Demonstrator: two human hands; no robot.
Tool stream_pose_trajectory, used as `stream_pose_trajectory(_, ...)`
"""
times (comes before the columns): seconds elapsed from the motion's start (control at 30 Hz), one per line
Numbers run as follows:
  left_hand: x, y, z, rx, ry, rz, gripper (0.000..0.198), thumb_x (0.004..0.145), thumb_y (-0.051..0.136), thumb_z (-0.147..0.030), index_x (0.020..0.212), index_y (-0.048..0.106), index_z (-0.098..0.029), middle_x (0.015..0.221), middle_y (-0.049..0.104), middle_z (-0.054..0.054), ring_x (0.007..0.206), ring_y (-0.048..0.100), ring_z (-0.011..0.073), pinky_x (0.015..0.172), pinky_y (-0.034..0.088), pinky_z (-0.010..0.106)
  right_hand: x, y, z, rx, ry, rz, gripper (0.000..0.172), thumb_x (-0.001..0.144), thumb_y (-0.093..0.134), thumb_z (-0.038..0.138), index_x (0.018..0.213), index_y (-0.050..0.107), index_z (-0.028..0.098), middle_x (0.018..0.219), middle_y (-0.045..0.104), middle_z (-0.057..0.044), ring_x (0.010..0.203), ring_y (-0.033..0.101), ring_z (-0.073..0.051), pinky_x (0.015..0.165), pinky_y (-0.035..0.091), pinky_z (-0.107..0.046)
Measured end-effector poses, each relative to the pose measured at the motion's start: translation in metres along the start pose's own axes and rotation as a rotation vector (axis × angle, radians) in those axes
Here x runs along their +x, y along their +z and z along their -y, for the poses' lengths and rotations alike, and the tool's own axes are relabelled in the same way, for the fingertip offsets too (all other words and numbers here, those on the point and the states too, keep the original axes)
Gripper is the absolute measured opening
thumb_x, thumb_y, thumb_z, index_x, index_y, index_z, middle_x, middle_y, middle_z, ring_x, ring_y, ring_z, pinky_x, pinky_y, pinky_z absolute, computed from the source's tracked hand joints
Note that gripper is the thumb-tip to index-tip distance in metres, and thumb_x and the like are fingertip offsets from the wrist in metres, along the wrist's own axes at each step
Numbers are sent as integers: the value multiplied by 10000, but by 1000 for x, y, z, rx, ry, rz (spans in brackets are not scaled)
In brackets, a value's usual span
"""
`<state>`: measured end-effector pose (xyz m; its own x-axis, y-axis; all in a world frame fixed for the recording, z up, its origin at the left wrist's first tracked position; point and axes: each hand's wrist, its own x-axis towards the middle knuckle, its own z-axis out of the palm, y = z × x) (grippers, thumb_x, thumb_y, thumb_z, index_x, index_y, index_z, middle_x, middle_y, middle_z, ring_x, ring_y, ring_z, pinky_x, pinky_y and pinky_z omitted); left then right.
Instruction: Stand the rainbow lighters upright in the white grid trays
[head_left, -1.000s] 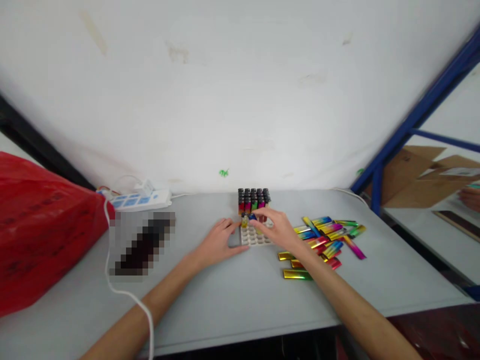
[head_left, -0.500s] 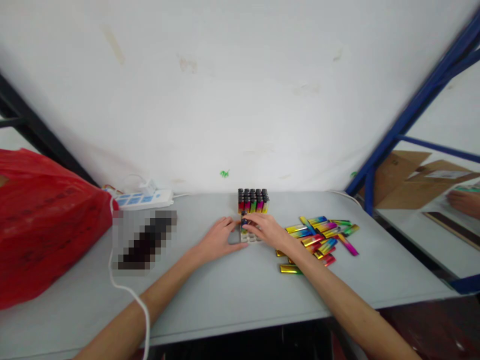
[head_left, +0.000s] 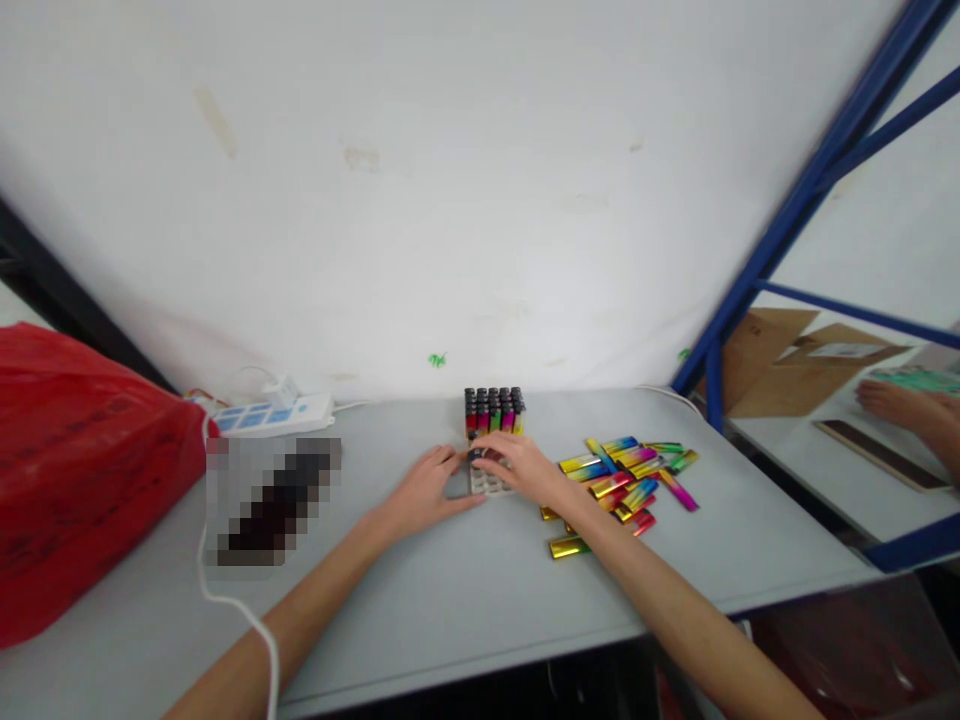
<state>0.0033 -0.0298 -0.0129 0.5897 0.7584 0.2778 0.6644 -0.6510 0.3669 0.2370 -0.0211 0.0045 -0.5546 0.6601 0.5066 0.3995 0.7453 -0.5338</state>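
My right hand [head_left: 517, 468] reaches over a white tray [head_left: 480, 484] with rows of small holes. Its fingers are closed on a lighter [head_left: 475, 454] with a dark top, at the tray's left side; the fingers hide most of it. Spread beside the tray's left edge is my left hand [head_left: 427, 493], fingertips close to the lighter and thumb stretched along the tray's near corner. Several upright lighters [head_left: 495, 410] with black tops and bright bodies stand in rows at the tray's far end. Under and beside my right forearm lies a loose pile of slim, shiny multicoloured pieces [head_left: 615, 485].
A red plastic bag [head_left: 90, 480] fills the left side. Near it are a power strip [head_left: 277, 412], a white cable [head_left: 232, 600] and a blurred-out dark object [head_left: 277, 505]. Beyond the blue frame [head_left: 716, 340] are cardboard [head_left: 765, 370] and another person's hand [head_left: 892, 402].
The view has shifted slightly, moving the scene a little left and down. My right fingers are lower over the tray with the lighter. The left hand keeps its place beside the tray.
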Motion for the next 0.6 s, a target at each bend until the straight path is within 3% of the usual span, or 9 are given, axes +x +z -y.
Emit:
stream_pose_trajectory(0.13,0,3,3,-24,21,-40,504,927,704,-662,1113,698,-194,1105,691,105,1037,662,301,958,553,444,1,6,3,-45,-8,50,227,1062,643,345,1211,733,199,1121,788,-108,1035,742,-242,955,580,-373)
stream_pose_trajectory(0.3,1,4,4,-3,16,-33,493,912,696,-690,1003,685,-205,1002,675,87,953,657,305,881,562,437,1,4,3,-13,62,-3,207,1052,660,361,1182,715,210,1076,786,-81,938,749,-221,872,593,-342)
stream_pose_trajectory(0.43,1,2,3,-9,24,-37,474,915,702,-669,966,670,-199,1029,676,101,982,659,308,903,554,432,2,4,5,-49,48,29,197,1053,655,326,1204,699,208,1120,780,-90,1009,744,-230,928,580,-352)
stream_pose_trajectory(0.6,1,0,0,4,9,-20,503,926,672,-691,1023,672,-198,1002,657,86,951,643,299,864,542,410,-1,5,4,-25,89,9,194,1083,602,314,1233,657,204,1052,781,-68,911,748,-207,850,574,-315)
